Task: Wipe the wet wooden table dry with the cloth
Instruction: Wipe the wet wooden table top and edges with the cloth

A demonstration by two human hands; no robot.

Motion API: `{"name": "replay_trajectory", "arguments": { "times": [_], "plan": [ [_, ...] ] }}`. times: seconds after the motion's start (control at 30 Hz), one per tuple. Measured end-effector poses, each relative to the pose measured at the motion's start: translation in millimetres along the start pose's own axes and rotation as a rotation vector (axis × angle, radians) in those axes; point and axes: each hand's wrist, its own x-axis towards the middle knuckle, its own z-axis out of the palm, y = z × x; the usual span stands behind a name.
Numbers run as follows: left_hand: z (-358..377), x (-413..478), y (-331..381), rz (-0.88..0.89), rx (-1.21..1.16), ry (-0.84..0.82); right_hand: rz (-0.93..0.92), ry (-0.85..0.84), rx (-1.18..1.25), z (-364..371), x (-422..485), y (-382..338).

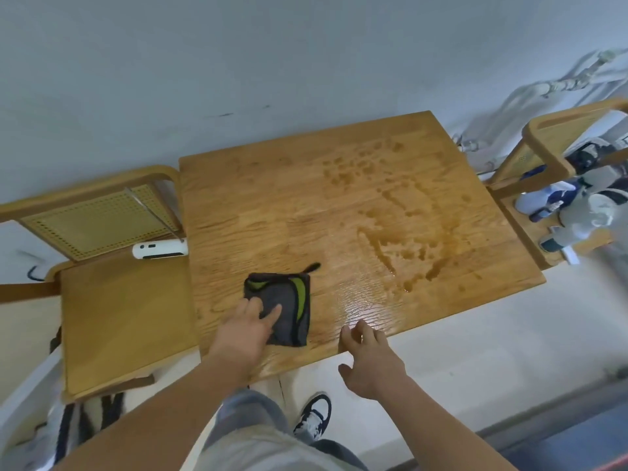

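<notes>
The folded dark grey cloth [280, 305] with green trim lies flat on the wooden table [258, 198], close to its near edge and left of centre. The left hand [246, 331] rests on the cloth's near left part, fingers spread flat, pressing rather than gripping. The right hand [368, 360] sits at the table's near edge, right of the cloth, fingers loosely curled, holding nothing. Water puddles [404, 243] cover the table's right half. A white device [159, 250] lies on the chair [125, 321] left of the table.
</notes>
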Motion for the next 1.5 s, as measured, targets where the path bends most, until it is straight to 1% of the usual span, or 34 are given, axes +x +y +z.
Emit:
{"name": "replay_trajectory", "arguments": {
  "times": [0.07,0.1,0.13,0.2,0.27,0.33,0.37,0.4,0.47,0.5,0.53,0.57,0.63,0.7,0.73,0.77,0.8,0.83,0.9,0.97,1.0,1.07,1.1,1.17,1.23,1.27,1.3,1.33,1.4,1.47,1.5],
  "plan": [
    [-4,-8,3,-0.236,-0.09,0.028,0.008,-0.012,-0.007,2,1,-2],
    [-1,-13,12,-0.284,-0.118,0.051,0.015,-0.02,-0.013,3,2,-2],
    [3,-19,25,-0.278,-0.118,0.058,0.019,-0.033,-0.021,5,3,-2],
    [14,-33,49,-0.197,-0.098,0.087,0.023,-0.054,-0.038,7,5,-1],
    [17,-39,53,-0.046,-0.031,0.01,0.034,-0.07,-0.044,8,7,-2],
    [9,-30,28,0.137,0.078,-0.027,0.049,-0.075,-0.036,6,9,-6],
    [6,-24,9,0.177,0.129,-0.035,0.059,-0.079,-0.022,6,11,-8],
    [3,-19,-10,0.149,0.139,-0.038,0.073,-0.084,-0.006,5,13,-10],
    [0,-15,-38,-0.048,0.082,-0.024,0.092,-0.093,0.016,3,16,-14],
    [-1,-15,-42,-0.155,0.034,-0.007,0.104,-0.096,0.013,1,16,-16],
    [-4,-16,-37,-0.22,-0.023,0.005,0.112,-0.101,0.007,0,17,-16],
    [-4,-19,-26,-0.244,-0.057,0.012,0.122,-0.109,0.01,-2,17,-17],
    [3,-28,-1,-0.188,-0.099,-0.005,0.157,-0.144,0.032,-7,23,-17],
    [14,-38,10,-0.041,-0.081,-0.048,0.188,-0.17,0.044,-16,29,-20],
    [17,-40,6,0.058,-0.05,-0.052,0.202,-0.155,0.043,-21,32,-23],
    [16,-38,-5,0.143,-0.01,-0.061,0.221,-0.116,0.044,-24,34,-26],
    [13,-32,-20,0.189,0.029,-0.073,0.235,-0.052,0.046,-28,33,-30],
    [6,-25,-34,0.186,0.049,-0.091,0.23,0.033,0.033,-30,32,-34],
    [-6,-11,-59,0.06,0.034,-0.092,0.184,0.149,0.032,-31,28,-44],
    [-13,-1,-67,-0.122,-0.034,-0.064,0.125,0.159,0.079,-22,24,-50],
    [-15,1,-62,-0.181,-0.066,-0.039,0.113,0.152,0.095,-18,23,-50],
    [-18,-2,-40,-0.213,-0.093,-0.053,0.095,0.163,0.115,-14,26,-47],
    [-19,-6,-27,-0.178,-0.087,-0.074,0.09,0.173,0.135,-16,27,-43],
    [-16,-16,-7,0.008,-0.042,-0.123,0.1,0.172,0.197,-27,29,-35],
    [-17,-14,-7,0.217,0.017,-0.142,0.132,0.16,0.269,-40,31,-24],
    [-19,-5,-13,0.265,0.053,-0.141,0.155,0.162,0.314,-47,32,-18],
    [-21,5,-20,0.256,0.072,-0.135,0.178,0.175,0.366,-53,33,-11],
    [-25,16,-25,0.196,0.064,-0.13,0.201,0.194,0.415,-59,33,-4],
    [-29,34,-22,0.0,-0.003,-0.097,0.219,0.235,0.485,-66,31,13],
    [-38,45,4,-0.171,-0.101,-0.062,0.221,0.272,0.498,-71,28,34],
    [-41,46,25,-0.217,-0.134,-0.069,0.218,0.287,0.482,-75,28,46]
  ]
}}
